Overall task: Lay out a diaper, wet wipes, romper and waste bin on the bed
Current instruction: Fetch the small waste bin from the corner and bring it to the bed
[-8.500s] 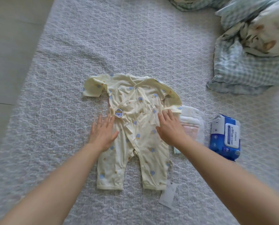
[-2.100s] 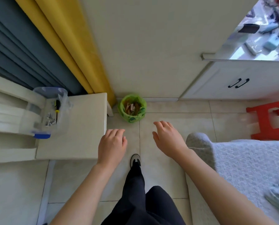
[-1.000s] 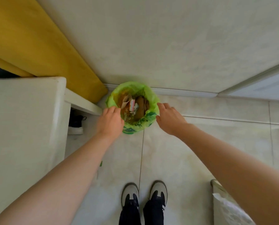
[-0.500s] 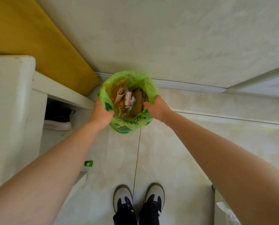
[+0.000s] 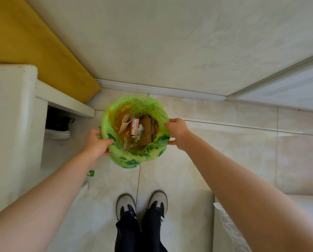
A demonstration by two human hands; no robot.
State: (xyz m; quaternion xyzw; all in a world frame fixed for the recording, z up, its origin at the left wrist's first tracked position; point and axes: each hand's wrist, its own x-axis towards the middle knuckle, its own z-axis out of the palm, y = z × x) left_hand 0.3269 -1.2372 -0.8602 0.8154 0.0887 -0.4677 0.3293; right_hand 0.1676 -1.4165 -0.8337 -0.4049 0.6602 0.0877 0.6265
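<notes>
The small round waste bin [image 5: 134,157], lined with a bright green plastic bag with darker green print, sits in the middle of the view, over the pale tiled floor [image 5: 215,160]; whether its base touches the tiles cannot be told. Inside it lie crumpled paper, a red-and-white striped wrapper and brown scraps. The left hand [image 5: 97,145] is closed on the bag-covered rim at the bin's left side, thumb over the edge. The right hand [image 5: 177,131] grips the rim on the right side, fingers wrapped round the outside.

Just beyond the bin, a white skirting board [image 5: 161,89] runs along the foot of a cream wall [image 5: 152,42]. To the far left hangs a yellow curtain [image 5: 34,42], and on the left stands a white cabinet [image 5: 10,124] with a dark shoe [image 5: 58,122] tucked under its shelf. A small green scrap [image 5: 91,173] lies on the floor near the left forearm. At the near edge, two grey-and-black sneakers [image 5: 142,204] stand side by side below black trousers.
</notes>
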